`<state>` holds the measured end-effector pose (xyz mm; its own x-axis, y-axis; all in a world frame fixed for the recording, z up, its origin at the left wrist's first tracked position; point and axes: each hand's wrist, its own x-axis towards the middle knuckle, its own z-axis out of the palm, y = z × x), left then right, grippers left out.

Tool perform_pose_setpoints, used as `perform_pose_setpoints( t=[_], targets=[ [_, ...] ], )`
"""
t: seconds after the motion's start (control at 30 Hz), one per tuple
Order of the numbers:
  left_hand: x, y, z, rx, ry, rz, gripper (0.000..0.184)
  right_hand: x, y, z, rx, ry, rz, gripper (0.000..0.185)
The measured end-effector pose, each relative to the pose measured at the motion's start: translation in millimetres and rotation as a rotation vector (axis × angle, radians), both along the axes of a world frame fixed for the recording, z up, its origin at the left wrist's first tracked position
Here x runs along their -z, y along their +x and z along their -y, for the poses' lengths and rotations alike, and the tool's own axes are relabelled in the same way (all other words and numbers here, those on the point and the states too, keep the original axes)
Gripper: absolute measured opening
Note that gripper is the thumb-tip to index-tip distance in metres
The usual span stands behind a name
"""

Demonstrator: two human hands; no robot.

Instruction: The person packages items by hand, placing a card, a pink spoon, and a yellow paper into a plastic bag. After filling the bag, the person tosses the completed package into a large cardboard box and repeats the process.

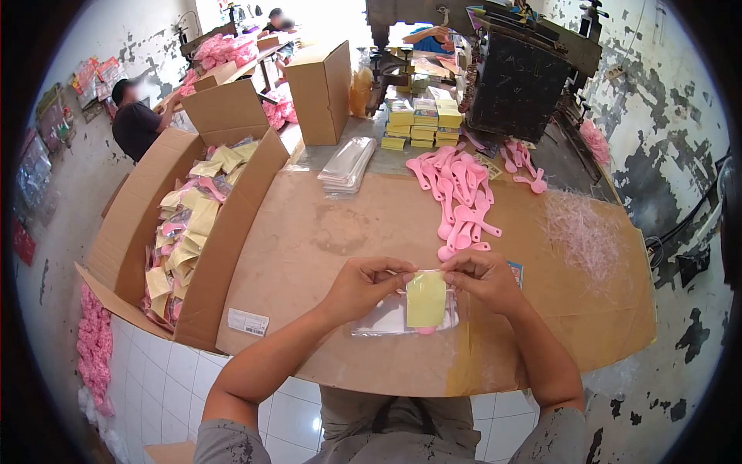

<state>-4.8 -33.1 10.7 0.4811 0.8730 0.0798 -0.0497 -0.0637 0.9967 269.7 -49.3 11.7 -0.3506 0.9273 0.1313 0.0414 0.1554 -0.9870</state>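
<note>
Both of my hands pinch the top edge of a small clear plastic bag (426, 271), just above the cardboard-covered table. In the bag is a pale yellow card (426, 301), with a bit of pink showing below it. My left hand (375, 282) closes on the bag's left corner, and my right hand (481, 280) on its right corner. Beneath lie flat clear bags (379, 319). A coloured card (516, 272) is partly hidden behind my right hand. Beyond my hands is a heap of pink plastic spoons (462, 182).
At left stands an open carton (220, 290) of packed bags. Stacked clear bags (344, 166), card stacks (413, 120) and a tall box (321, 93) sit farther back. Plastic strips (583, 232) lie right, near a black machine (506, 81). A person (137, 124) works at left.
</note>
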Motion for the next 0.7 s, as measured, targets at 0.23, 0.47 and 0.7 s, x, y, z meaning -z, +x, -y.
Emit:
perform_pose_setpoints(
  t=[0.23,0.47,0.7],
  targets=[
    [-2.1,-2.6,-1.8,-0.022,-0.029,0.051,0.028,-9.1,-6.4,5.2,-0.123,-0.082,0.038,0.037],
    [-4.3,2.2,5.4,0.065,0.052,0.056,0.028,-22.5,-12.4,9.3,-0.032,0.046,0.108,0.029],
    [-42.4,-33.0,-20.0,-0.434,0.123,0.572,0.032,-41.8,26.2,2.0,0.179,0.229,0.207,0.028]
  ],
)
